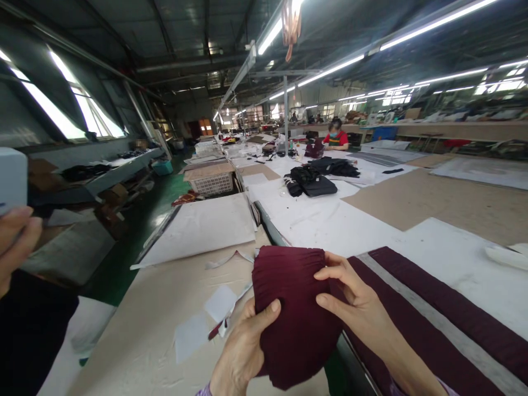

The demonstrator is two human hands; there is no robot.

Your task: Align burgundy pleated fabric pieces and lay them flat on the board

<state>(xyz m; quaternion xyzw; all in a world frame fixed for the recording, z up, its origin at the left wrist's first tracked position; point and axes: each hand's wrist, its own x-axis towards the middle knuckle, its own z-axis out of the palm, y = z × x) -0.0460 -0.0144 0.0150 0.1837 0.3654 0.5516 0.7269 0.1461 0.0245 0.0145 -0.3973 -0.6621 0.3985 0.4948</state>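
Note:
A stack of dark maroon fabric pieces (pixel 295 324) is held up in front of me, its layered upper edge showing as fine ridges. My left hand (pixel 247 344) grips its left side, thumb pressed on the front and fingers hidden behind. At the upper right edge of the stack is my right hand (pixel 350 294), thumb and index finger on the front face, the other fingers partly out of sight. To the right, long maroon fabric strips (pixel 437 319) lie on the white-covered table (pixel 371 225).
Another person's hand (pixel 16 242) holds a phone-like device (pixel 12 179) at far left. White paper scraps (pixel 192 335) lie on the beige board (pixel 144 324). Ahead are a white basket (pixel 212 184), dark folded garments (pixel 311 184) and a seated person in red (pixel 336 137).

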